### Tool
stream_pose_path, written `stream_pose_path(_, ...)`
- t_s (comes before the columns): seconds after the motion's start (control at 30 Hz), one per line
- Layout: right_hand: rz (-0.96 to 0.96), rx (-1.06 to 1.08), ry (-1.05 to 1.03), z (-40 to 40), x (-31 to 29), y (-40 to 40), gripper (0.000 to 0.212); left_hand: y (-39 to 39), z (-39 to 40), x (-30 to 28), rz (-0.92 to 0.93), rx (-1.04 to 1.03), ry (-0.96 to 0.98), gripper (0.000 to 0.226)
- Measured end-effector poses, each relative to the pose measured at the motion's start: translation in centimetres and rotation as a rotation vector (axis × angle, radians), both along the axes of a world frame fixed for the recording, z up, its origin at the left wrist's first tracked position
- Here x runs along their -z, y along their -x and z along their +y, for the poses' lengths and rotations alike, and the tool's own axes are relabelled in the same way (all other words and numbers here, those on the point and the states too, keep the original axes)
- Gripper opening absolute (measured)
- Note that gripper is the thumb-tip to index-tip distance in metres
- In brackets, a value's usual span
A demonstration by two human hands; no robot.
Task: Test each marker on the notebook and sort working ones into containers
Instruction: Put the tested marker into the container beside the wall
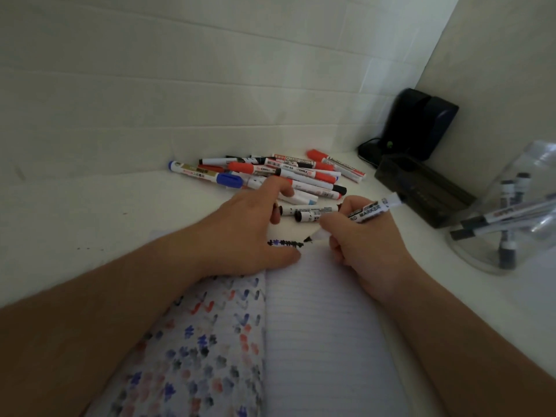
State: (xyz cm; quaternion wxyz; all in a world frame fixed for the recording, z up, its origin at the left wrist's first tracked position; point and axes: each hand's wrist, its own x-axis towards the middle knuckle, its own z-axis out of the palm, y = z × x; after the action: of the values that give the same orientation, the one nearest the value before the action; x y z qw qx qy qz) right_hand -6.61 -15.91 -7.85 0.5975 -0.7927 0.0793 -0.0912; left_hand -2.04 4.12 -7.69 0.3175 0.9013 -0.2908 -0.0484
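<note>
An open lined notebook lies in front of me, its left page covered in coloured test marks. My right hand grips a white marker with black lettering, its black tip touching the top of the right page beside a row of black scribbles. My left hand presses flat on the notebook's top left, fingers reaching toward two black-capped markers. A pile of several red, blue and black markers lies beyond.
A clear plastic container at the right holds several markers. A dark rectangular tray and a black device stand in the back right corner. White walls close in behind and to the right.
</note>
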Motion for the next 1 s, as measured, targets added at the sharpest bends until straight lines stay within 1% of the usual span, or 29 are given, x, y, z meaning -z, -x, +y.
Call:
stream_pose_path(0.07, -0.044, -0.070, -0.185, -0.4, -0.3, 0.2, 0.028, -0.1, -0.1, 0.0, 0.004, 0.040, 0.120, 0.054)
stream_pose_path(0.1, -0.061, -0.124, -0.274, -0.6, -0.6, 0.4, 0.023, -0.2, -0.1, -0.1, -0.012, 0.039, 0.164, 0.047)
stream_pose_path(0.17, -0.061, -0.201, -0.397, -1.1, -1.0, 0.7, 0.012, -0.4, 0.0, -0.3, -0.039, 0.031, 0.200, 0.038)
stream_pose_path(0.23, -0.028, -0.240, -0.475, -1.7, -1.2, 0.6, 0.004, -0.4, 0.1, -0.4, -0.016, 0.039, 0.188, 0.033)
stream_pose_path(0.27, -0.012, -0.266, -0.528, -1.9, -1.2, 0.6, 0.009, -0.4, 0.2, -0.5, -0.003, 0.045, 0.172, 0.034)
stream_pose_path(0.33, -0.001, -0.315, -0.613, -2.1, -1.2, 0.5, 0.030, -0.4, 0.2, -0.3, -0.006, 0.063, 0.146, 0.035)
stream_pose_path(0.4, -0.005, -0.337, -0.634, -2.0, -1.2, 0.6, 0.041, -0.4, 0.2, -0.2, -0.017, 0.085, 0.128, 0.032)
stream_pose_path(0.47, -0.007, -0.354, -0.616, -1.9, -1.1, 0.6, 0.044, -0.4, 0.1, -0.1, -0.036, 0.095, 0.121, 0.031)
stream_pose_path(0.63, 0.017, -0.349, -0.534, -1.7, -0.8, 0.4, 0.039, -0.3, -0.1, -0.1, -0.080, 0.072, 0.093, 0.035)
stream_pose_path(0.7, 0.022, -0.321, -0.537, -1.7, -0.7, 0.3, 0.041, -0.4, 0.0, -0.1, -0.089, 0.058, 0.078, 0.035)
stream_pose_path(0.87, 0.037, -0.237, -0.581, -1.4, -1.1, 0.4, 0.038, -0.5, 0.2, -0.4, -0.100, 0.034, 0.049, 0.027)
stream_pose_path(0.93, 0.043, -0.208, -0.562, -1.2, -1.1, 0.3, 0.036, -0.3, 0.1, -0.4, -0.103, 0.043, 0.024, 0.024)
stream_pose_path(1.0, 0.058, -0.181, -0.537, -1.1, -1.1, 0.3, 0.031, -0.2, 0.0, -0.5, -0.126, 0.030, 0.037, 0.020)
